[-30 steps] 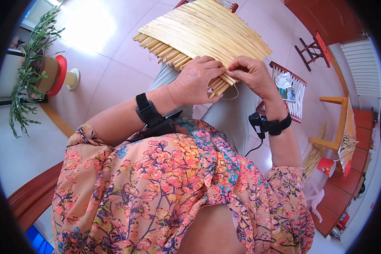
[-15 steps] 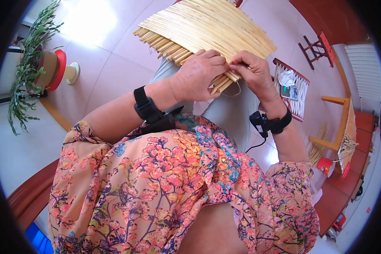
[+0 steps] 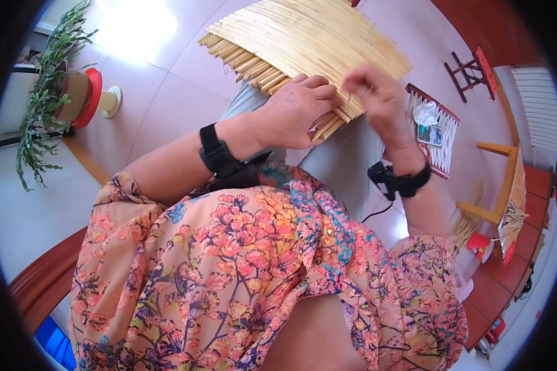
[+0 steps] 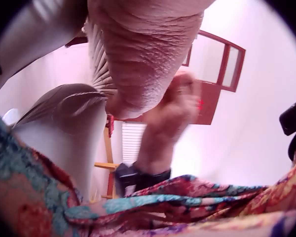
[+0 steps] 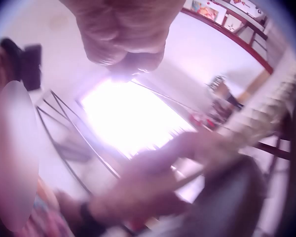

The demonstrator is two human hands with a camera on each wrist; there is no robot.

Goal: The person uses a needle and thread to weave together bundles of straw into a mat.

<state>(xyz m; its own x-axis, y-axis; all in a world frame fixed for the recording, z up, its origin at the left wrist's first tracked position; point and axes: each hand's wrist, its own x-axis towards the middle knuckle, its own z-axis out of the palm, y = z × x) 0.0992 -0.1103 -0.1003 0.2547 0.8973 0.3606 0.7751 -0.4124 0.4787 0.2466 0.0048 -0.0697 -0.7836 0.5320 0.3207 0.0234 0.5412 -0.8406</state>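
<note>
A fan-shaped mat of pale reed stalks [image 3: 303,43] stretches out over the person's knees, its cut stalk ends stepped along the left edge. My left hand [image 3: 294,111] grips its near corner, fingers over the top and thumb beneath. Raised just off that corner is my right hand [image 3: 380,102], blurred, with its fingers curled together. In the right wrist view a thin thread [image 5: 163,94] runs taut from the right fingertips down toward the mat and the left hand [image 5: 148,180]. The left palm hides much of the mat in the left wrist view.
A red-framed woven stool [image 3: 442,145] at the right carries a phone [image 3: 430,135] and crumpled white tissue [image 3: 425,114]. Beyond are a wooden frame [image 3: 498,148], a bundle of loose stalks [image 3: 470,216] and a folding stool [image 3: 470,77]. A potted plant [image 3: 46,105] stands left.
My right hand was pinching at the mat's corner beside the left fingers; now it has pulled up and to the right. The left hand keeps its grip. The whole mat has shifted slightly right in view.
</note>
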